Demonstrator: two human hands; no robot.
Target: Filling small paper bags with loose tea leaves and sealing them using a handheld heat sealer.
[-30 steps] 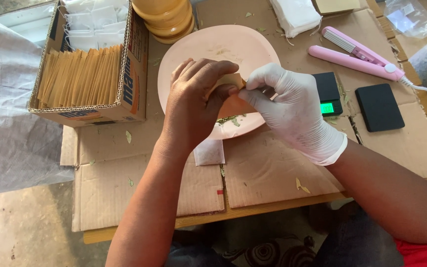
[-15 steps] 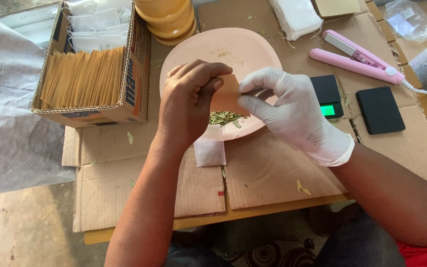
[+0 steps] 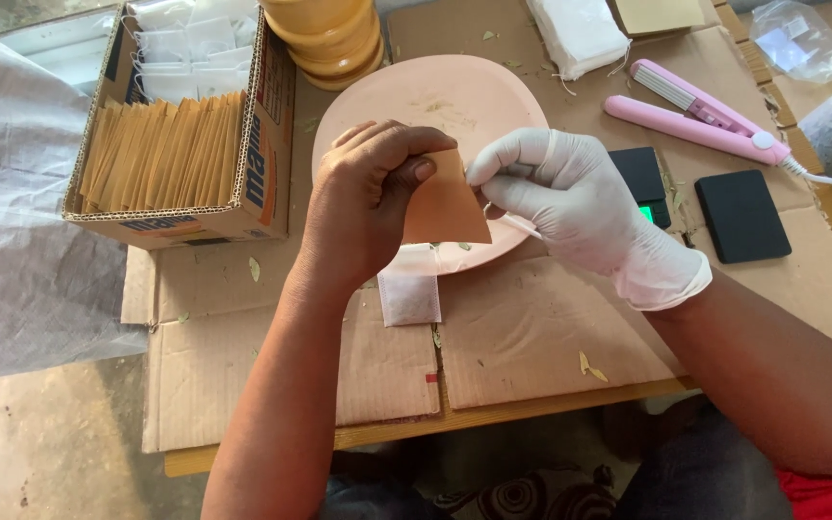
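A small tan paper envelope [image 3: 445,207] is gripped in the bare left hand [image 3: 363,202] over the pale pink round plate [image 3: 435,101] mid-bench; a thin white string [image 3: 517,223] is pinched by the white-gloved right hand [image 3: 570,197]; a white filter sachet [image 3: 409,299] is seen at the plate's near edge.

place: small home packing workshop | you see: table covered with flat cardboard [image 3: 522,337] | box of paper envelopes [image 3: 161,149] | pink sealing iron [image 3: 705,111] | small scale [image 3: 642,183]
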